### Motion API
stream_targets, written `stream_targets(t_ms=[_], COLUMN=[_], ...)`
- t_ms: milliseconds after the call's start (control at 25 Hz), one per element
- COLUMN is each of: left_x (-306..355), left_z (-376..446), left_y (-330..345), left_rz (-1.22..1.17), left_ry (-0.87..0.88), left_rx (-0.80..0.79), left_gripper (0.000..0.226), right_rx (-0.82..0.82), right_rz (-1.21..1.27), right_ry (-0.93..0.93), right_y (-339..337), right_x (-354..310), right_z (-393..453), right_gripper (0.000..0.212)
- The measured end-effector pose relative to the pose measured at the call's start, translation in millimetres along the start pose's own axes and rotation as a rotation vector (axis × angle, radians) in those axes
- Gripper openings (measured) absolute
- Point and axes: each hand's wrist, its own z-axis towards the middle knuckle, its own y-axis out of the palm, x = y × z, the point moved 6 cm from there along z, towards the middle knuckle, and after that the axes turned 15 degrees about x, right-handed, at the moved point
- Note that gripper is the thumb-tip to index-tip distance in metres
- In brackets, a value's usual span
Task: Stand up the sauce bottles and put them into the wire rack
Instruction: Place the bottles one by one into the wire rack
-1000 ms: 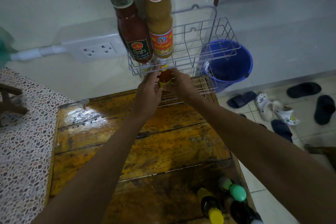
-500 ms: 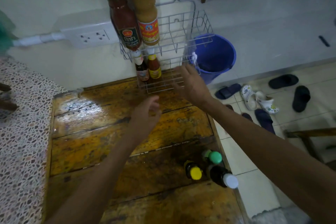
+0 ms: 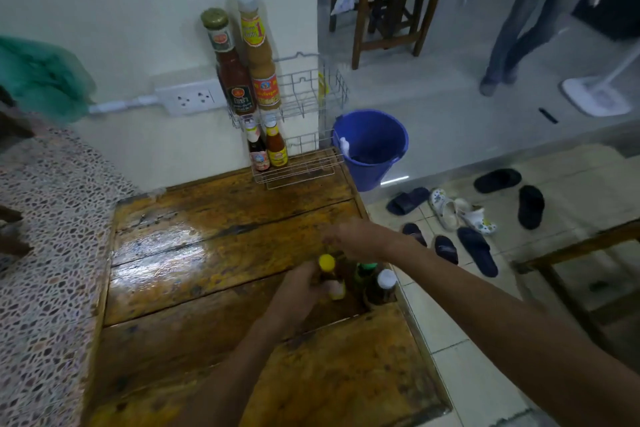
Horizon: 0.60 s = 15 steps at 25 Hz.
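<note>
A two-tier wire rack point(image 3: 304, 163) hangs on the wall at the table's far edge. Two tall sauce bottles point(image 3: 249, 80) stand in its upper tier and two small bottles point(image 3: 268, 149) in the lower one. Near the table's right edge stand a yellow-capped bottle point(image 3: 327, 263), a green-capped bottle point(image 3: 363, 272) and a white-capped bottle point(image 3: 382, 288). My left hand point(image 3: 298, 288) curls round the yellow-capped bottle's body. My right hand point(image 3: 353, 237) hovers just behind the group, blurred, with nothing seen in it.
The wooden table point(image 3: 207, 253) has a wet, glossy patch at the left. A power strip point(image 3: 188, 99) is on the wall. On the floor to the right are a blue bucket point(image 3: 372, 146) and several sandals point(image 3: 460, 215). A person's legs point(image 3: 512, 38) stand far back.
Both hands drew back from the rack to the three bottles near me. My left hand has closed round the yellow-capped bottle. The view tilted up and away from the rack.
</note>
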Motion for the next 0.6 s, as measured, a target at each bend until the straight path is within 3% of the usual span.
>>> stream_targets(t_ms=[160, 240, 320, 440, 600], left_x=[18.4, 34.7, 54.8, 80.8, 113.4], left_z=[9.5, 15.0, 20.9, 30.6, 49.7], left_y=[-54.9, -78.1, -98.9, -119.9, -132.7], left_rz=[-0.024, -0.096, -0.107, -0.095, 0.099], left_ry=[0.071, 0.07, 0.089, 0.122, 0.197], left_rx=[0.205, 0.208, 0.211, 0.254, 0.445], left_gripper=[0.043, 0.03, 0.019, 0.022, 0.039], right_rx=[0.071, 0.104, 0.148, 0.205, 0.425], right_rz=[0.104, 0.204, 0.328, 0.468, 0.446], right_ry=[0.055, 0.08, 0.126, 0.188, 0.277], right_y=[-6.9, -18.2, -30.1, -44.3, -54.9], right_x=[-6.7, -14.2, -17.4, -20.7, -21.3], right_z=[-11.5, -11.5, -8.3, 4.5, 26.1], right_gripper=[0.018, 0.014, 0.022, 0.041, 0.054])
